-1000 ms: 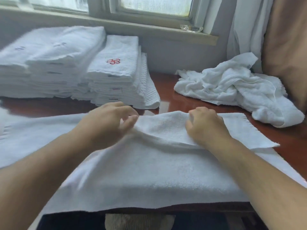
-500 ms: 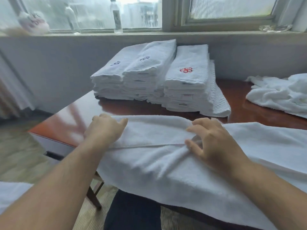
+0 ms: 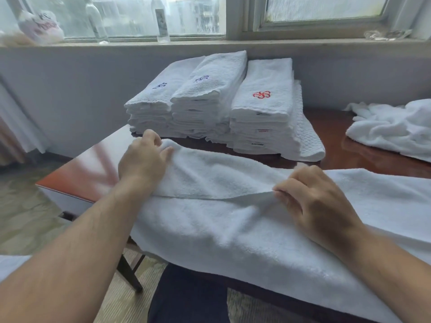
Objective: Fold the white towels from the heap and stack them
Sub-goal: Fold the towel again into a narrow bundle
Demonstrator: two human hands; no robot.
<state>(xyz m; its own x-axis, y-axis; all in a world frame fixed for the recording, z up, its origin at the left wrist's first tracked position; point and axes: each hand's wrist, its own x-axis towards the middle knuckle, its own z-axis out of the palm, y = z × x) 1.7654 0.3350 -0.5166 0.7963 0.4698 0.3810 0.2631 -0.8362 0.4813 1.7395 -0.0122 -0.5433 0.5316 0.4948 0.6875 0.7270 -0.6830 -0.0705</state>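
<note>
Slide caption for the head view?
Left hand and right hand grip a half-folded white towel on the table; folded stacks behind, unfolded heap at right.

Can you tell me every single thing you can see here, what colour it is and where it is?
table: 1, reddish-brown, under the towels
windowsill: 1, grey, behind the table
towel: 1, white, along the near table edge, partly folded
folded towel stacks: 3, white, back of the table
waffle cloth: 1, white, at the right side of the stacks
heap of towels: 1, white, far right of the table
bottles: 2, clear, on the windowsill
plastic bag: 1, whitish, left end of the windowsill
clear wrapper: 1, see-through, right end of the windowsill
left grip: 1, holds the towel's left end
right grip: 1, pinches the towel's folded edge
</note>
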